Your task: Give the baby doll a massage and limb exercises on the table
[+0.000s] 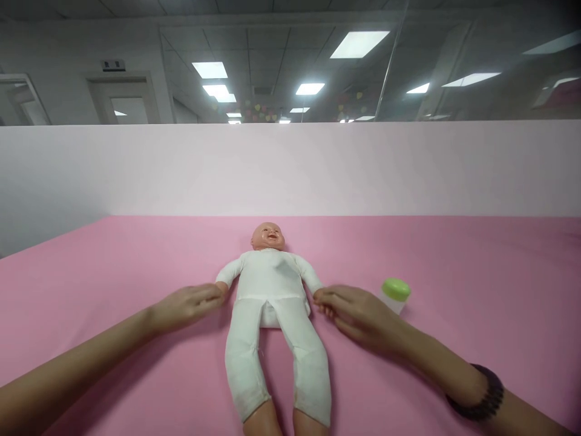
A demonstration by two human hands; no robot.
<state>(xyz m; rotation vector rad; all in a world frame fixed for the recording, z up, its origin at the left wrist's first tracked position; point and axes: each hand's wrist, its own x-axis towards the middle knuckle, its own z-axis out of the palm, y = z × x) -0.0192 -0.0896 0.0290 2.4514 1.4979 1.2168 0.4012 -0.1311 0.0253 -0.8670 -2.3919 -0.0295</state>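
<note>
A pink-covered table (476, 272) is stretching out to a pale partition wall (136, 169). A baby doll (272, 303) in a white suit is lying face up near the middle of the table's near edge. The left hand (186, 306) and right hand (358, 315) are each closing their fingers on one of the doll's hands. A green-lidded jar (396, 293) is standing just beside the right hand.

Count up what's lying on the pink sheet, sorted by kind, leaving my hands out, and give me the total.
Doll: 1
Jar with a green lid: 1
Total: 2
</note>
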